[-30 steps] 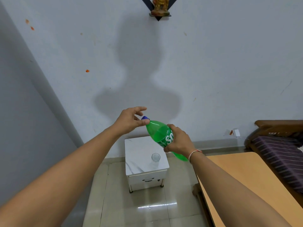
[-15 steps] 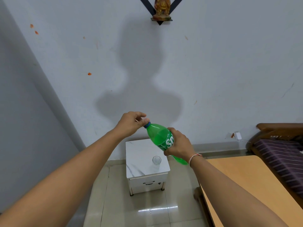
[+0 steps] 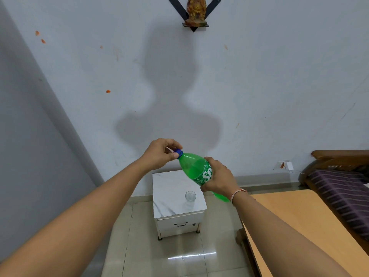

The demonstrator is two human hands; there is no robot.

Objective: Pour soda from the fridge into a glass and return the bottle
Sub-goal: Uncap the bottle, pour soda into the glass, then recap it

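Observation:
A green soda bottle with a white label is held tilted in the air, its neck pointing up and left. My right hand grips its body around the label. My left hand pinches the blue cap with thumb and fingers curled round it. Below the bottle, a small clear glass stands upright on the white marble-topped side table; it looks empty. The bottle's base is partly hidden behind my right wrist.
The side table stands against a pale wall on a glossy tiled floor. A wooden table lies at the right, with a wooden sofa and striped cushion beyond it. A small figurine shelf hangs high on the wall.
My left hand went from open fingers near the cap to a closed pinch around it. Both hands and the bottle kept their place over the side table.

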